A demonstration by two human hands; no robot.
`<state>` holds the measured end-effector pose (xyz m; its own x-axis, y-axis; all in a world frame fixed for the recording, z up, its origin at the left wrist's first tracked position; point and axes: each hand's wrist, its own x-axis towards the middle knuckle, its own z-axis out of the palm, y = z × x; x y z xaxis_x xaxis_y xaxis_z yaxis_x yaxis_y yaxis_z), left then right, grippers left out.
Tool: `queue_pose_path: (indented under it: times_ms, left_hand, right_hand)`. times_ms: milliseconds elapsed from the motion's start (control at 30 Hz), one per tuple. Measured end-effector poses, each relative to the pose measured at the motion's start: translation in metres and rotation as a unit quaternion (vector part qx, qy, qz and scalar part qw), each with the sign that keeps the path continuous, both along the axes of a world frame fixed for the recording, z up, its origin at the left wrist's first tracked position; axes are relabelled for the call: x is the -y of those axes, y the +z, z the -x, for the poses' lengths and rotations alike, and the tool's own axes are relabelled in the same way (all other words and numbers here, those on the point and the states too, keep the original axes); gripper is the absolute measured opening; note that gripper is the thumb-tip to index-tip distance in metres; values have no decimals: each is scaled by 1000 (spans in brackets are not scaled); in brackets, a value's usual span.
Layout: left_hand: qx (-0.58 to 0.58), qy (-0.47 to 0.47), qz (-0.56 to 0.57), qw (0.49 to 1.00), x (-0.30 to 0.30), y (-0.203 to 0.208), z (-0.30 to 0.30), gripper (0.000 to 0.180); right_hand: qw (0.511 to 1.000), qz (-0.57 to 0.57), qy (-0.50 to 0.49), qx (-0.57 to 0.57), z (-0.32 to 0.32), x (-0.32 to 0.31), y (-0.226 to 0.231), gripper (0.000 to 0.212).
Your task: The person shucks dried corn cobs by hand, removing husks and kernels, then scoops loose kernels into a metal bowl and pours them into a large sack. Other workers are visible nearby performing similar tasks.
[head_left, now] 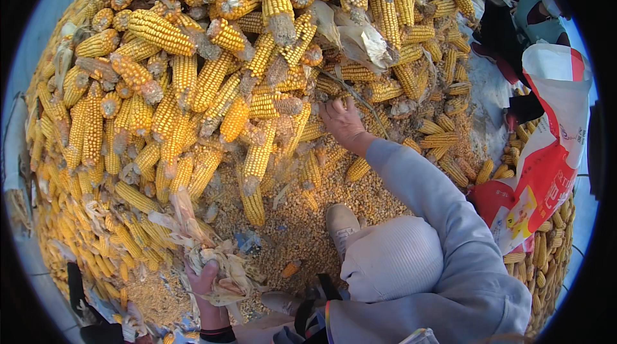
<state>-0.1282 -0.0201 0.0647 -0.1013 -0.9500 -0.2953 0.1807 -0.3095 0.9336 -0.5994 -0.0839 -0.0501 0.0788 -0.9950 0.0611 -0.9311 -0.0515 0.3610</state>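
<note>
A bundle of dry corn husks [228, 273] is gripped in my left hand [204, 281], low in the view, with a long pale strip rising toward the cobs. My right hand [346, 127] reaches into the heap of yellow corn cobs [260, 151]. Its fingers are bent and pressed down among the cobs, beside a thin dry stalk [360, 101]; what they grip, if anything, is hidden. Bare ears of corn lie in all directions around both hands, some with dark, withered tips. A larger pale husk [366, 42] rests on the heap beyond my right hand.
Loose kernels [283, 241] cover the ground by my shoe [342, 225]. On the right stands a red and white sack [549, 145], with a person in dark clothes [504, 32] behind it. Another person's dark sleeve [80, 296] shows at lower left.
</note>
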Motion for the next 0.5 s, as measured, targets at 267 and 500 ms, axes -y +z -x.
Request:
queue_pose_path:
  times_ms: [267, 500]
  left_hand:
    - [-78, -19, -68, 994, -13, 13, 6, 66]
    - [-113, -20, -36, 993, -19, 19, 1, 65]
  right_hand:
    - [988, -74, -29, -135, -26, 12, 10, 55]
    - [973, -30, -197, 116, -37, -25, 17, 54]
